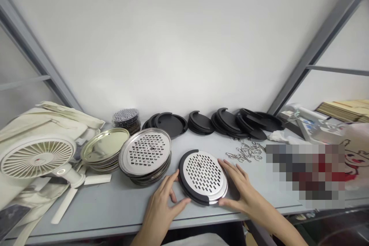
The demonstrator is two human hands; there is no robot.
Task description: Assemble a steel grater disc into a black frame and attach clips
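A round silver disc with slots (204,173) lies on the table in front of me, with a black crescent-shaped rim (188,188) around its left side. My left hand (165,200) is at the left edge of the black rim, thumb and fingers spread apart. On the other side, my right hand (242,190) touches the silver disc's right edge, its fingers spread. A stack of slotted silver discs (148,153) stands to the left, and beside it a stack of plain shiny discs (105,146). Metal clips (246,152) lie in a loose pile behind my right hand.
Black round holders (227,123) line the back of the table (129,207). A white fan (39,159) and cream bags (57,119) are at the left. Clear-wrapped discs (126,117) sit behind the stacks. Flat tan pieces (346,109) and a printed bag (356,157) are at the right.
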